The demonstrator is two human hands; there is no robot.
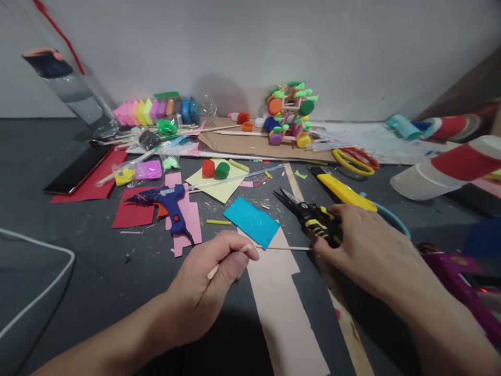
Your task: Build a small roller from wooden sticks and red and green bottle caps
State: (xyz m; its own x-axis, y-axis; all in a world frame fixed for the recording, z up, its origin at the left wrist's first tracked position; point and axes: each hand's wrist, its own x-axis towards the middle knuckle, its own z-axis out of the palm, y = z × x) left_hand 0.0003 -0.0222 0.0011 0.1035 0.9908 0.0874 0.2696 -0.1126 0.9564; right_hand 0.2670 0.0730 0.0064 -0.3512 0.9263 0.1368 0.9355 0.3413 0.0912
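My left hand (207, 279) is closed around a short pale wooden stick (214, 271), pinched between thumb and fingers. My right hand (366, 243) has its thumb and fingers around the handles of black and yellow pliers (313, 216); the jaws point away to the left. Between the hands a thin wooden stick (289, 248) lies across a pale pink paper strip (277, 292); its right end runs under my right fingers. A blue paper rectangle (252, 222) lies just beyond my left hand.
A blue glue gun (174, 206) rests on pink paper at left. Red and green caps (215, 168) sit on yellow paper. Colourful wheeled models (289, 112) stand on cardboard at the back. A yellow cutter (344, 192), scissors (354, 161) and white paper cups (426, 177) are at right.
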